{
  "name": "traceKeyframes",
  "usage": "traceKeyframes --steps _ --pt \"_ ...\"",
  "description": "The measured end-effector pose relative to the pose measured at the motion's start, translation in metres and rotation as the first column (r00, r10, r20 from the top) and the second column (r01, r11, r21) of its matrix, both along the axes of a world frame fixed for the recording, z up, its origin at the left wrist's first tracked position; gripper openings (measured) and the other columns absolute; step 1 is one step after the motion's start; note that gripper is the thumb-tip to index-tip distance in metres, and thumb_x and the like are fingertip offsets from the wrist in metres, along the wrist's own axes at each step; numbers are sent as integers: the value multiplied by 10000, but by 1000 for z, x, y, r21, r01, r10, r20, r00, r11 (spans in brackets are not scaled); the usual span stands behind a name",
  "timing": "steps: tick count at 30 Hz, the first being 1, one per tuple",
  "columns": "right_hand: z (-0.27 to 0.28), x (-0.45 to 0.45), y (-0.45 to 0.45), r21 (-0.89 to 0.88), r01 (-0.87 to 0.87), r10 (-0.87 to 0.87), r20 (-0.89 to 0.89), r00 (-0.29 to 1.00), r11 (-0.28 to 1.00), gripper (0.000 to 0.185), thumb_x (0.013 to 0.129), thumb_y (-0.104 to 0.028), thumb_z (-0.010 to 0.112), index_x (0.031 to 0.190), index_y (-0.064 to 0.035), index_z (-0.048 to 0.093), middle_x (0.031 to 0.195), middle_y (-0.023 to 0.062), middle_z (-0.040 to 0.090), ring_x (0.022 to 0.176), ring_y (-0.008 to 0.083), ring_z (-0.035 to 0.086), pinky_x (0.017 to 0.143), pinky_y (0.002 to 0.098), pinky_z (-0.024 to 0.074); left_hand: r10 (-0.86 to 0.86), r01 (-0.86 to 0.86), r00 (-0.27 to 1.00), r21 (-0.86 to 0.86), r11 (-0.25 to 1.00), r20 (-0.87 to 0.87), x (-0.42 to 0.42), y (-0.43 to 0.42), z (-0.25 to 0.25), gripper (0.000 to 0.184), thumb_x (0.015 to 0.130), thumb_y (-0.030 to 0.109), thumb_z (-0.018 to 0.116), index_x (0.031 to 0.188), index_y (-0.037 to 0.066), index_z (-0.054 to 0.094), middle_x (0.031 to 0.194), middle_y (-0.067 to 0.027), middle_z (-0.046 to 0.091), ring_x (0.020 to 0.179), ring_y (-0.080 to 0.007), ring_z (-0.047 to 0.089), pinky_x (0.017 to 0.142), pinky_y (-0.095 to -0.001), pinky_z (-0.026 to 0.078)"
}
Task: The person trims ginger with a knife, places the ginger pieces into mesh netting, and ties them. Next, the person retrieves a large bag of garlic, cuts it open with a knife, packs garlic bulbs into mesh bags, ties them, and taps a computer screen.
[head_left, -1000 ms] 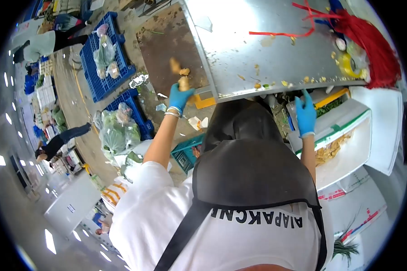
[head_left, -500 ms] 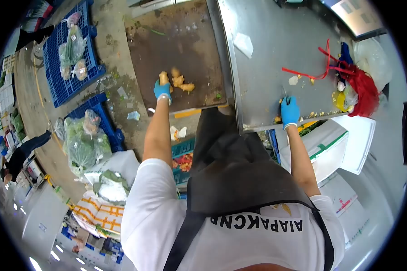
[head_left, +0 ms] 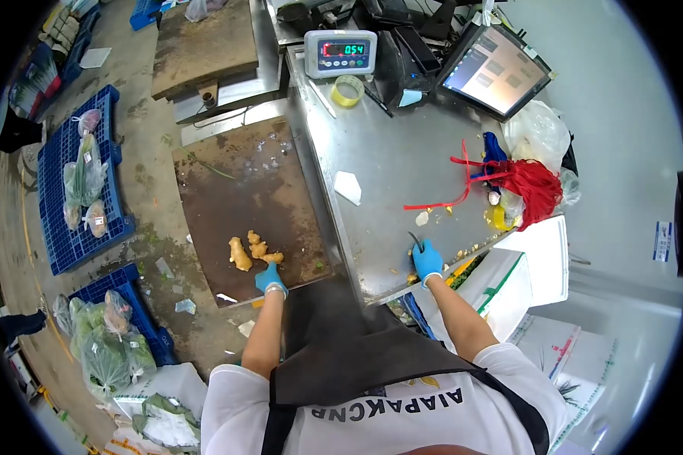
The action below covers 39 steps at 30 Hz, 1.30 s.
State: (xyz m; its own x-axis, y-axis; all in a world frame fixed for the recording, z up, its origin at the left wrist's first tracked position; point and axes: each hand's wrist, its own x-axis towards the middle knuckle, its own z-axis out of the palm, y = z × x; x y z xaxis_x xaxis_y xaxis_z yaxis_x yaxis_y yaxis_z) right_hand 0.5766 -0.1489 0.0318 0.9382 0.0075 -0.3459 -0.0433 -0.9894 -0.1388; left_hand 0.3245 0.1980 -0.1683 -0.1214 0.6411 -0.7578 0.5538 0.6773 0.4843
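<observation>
My left hand [head_left: 270,278], in a blue glove, is at the near end of a knobbly ginger root [head_left: 257,246] on the brown board [head_left: 243,189]. Its fingers look closed on the lower tip of that root, though they are partly hidden. A second, longer piece of ginger [head_left: 240,255] lies just to the left, apart from the hand. My right hand [head_left: 428,260], also blue-gloved, is closed around a small knife [head_left: 415,240] with a dark curved blade. It rests over the near edge of the steel table [head_left: 387,167], among yellowish scraps.
A scale [head_left: 341,53] reading 0.54, a tape roll [head_left: 347,91] and a monitor [head_left: 497,70] stand at the back. Red ties [head_left: 535,189] and plastic bags lie at the right. White foam boxes [head_left: 501,284] stand beside the table. Blue pallets [head_left: 76,182] with bagged vegetables are at the left.
My view has tilted up, bringing the scale and monitor into sight. The ginger piece held by my left hand now lies on the board, and that hand has moved to the other root.
</observation>
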Motion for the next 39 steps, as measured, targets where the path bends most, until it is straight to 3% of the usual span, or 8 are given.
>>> traceKeyframes --steps 6,8,12,17,22,24,29,39 --pt "0 2 0 -2 -47 47 -4 999 999 333 889 -396 519 943 -69 557 896 265 643 847 481 599 747 544 471 151 -139 988 -238 961 32 42 19 -13 501 822 364 713 1160 4 627 1167 -63 647 958 -192 626 791 -368 535" --pt "-13 6 -11 -6 -36 36 -28 999 999 351 894 -406 506 965 -68 563 903 272 642 851 489 594 749 549 464 198 -103 765 -187 977 613 49 34 28 426 995 240 372 1389 88 422 1310 -8 538 1125 -147 535 837 -354 516" --pt "-18 12 -16 95 -56 58 -23 998 994 390 888 -430 508 1013 -73 602 907 271 646 855 471 604 740 540 468 282 -35 849 -485 874 448 37 38 13 281 891 59 520 1168 16 536 1105 -76 613 983 -193 611 878 -314 493" --pt "-13 12 -18 98 -87 87 6 996 991 416 876 -437 539 992 -45 621 884 277 645 822 449 621 719 511 483 -168 241 672 1 970 721 52 -3 148 211 861 81 597 1052 -6 575 910 -69 653 767 -148 634 743 -286 513" --pt "8 1 8 608 154 92 -354 931 779 417 897 -362 595 1098 2 626 895 171 686 728 234 656 598 345 507 -768 535 615 622 571 176 67 -69 242 359 831 209 668 1120 10 592 926 -147 671 795 -243 657 722 -343 513" --pt "90 -20 56 808 335 304 -515 801 484 363 926 -272 596 1181 -15 621 918 55 675 615 85 590 486 212 445 -822 618 561 610 496 100 68 -98 263 364 821 258 670 1105 39 605 952 -188 657 834 -320 656 729 -378 510" --pt "110 -14 66 719 280 471 -649 597 636 300 849 -342 698 848 -44 666 649 30 614 470 62 492 427 208 403 -899 786 428 455 418 88 69 -140 286 350 822 302 675 1049 44 609 889 -208 652 802 -348 649 699 -394 511" --pt "77 -27 71 549 617 400 -835 377 565 328 877 -300 668 1064 -32 638 644 20 584 456 64 481 415 212 404 -900 945 6 291 147 435 36 -93 293 237 869 214 664 1018 32 639 926 -106 677 844 -166 640 761 -297 510"
